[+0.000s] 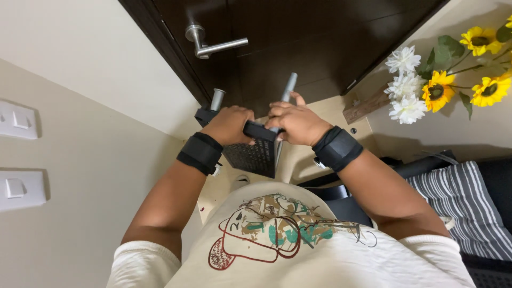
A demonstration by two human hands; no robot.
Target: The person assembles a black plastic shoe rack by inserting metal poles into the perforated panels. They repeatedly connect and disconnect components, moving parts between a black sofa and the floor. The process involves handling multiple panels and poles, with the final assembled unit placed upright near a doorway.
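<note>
I look straight down my chest at both hands held in front of a dark wooden door (pixel 298 48). My left hand (pixel 229 125) is closed around the black top of a long-handled dustpan (pixel 256 152) with a perforated black pan; a grey metal pole (pixel 216 99) sticks out beyond that hand. My right hand (pixel 296 121) grips the same black piece together with a second thin grey pole (pixel 288 88) that points toward the door. Both wrists wear black bands.
A silver lever handle (pixel 213 47) is on the door above my hands. White wall switches (pixel 18 120) are at the left. Artificial sunflowers and white flowers (pixel 437 88) stand at the right. A striped cushion (pixel 464 202) lies on a dark seat at the lower right.
</note>
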